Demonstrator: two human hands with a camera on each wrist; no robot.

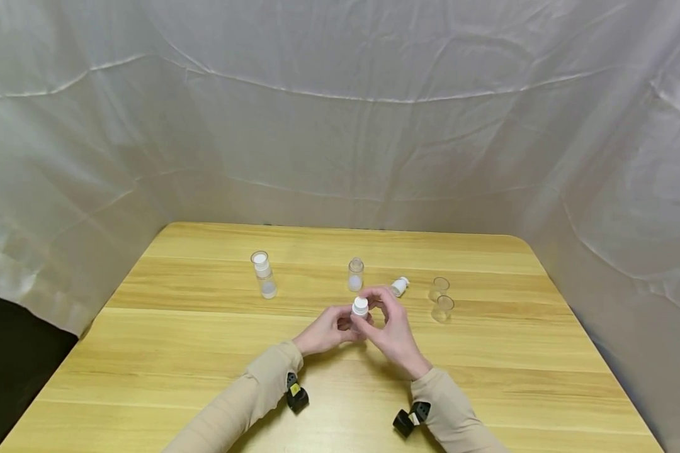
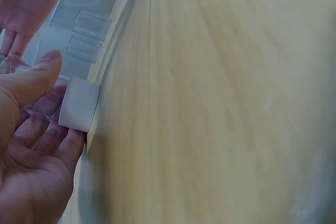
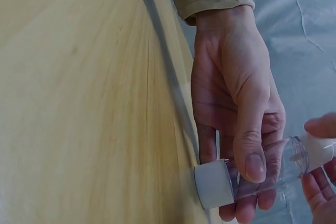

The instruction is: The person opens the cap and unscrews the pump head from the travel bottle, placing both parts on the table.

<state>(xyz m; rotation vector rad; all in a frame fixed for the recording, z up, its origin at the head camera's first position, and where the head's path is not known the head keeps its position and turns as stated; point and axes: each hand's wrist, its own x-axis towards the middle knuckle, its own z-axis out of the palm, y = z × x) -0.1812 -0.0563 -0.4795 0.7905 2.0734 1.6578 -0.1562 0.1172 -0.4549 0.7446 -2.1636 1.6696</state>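
Observation:
Above the table's middle, my left hand grips a clear bottle with a white lower end. Its thumb lies across the transparent body, fingers beneath. At the upper end, my right hand pinches the white top between thumb and fingers. Whether that top is fastened to the bottle I cannot tell. Just beyond the hands, a second clear bottle stands without a white top. A white pump head lies on its side right of it.
Two clear caps are on the wooden table to the right. Farther left stands another bottle with a white top under a clear cover. Pale curtains enclose the back and sides.

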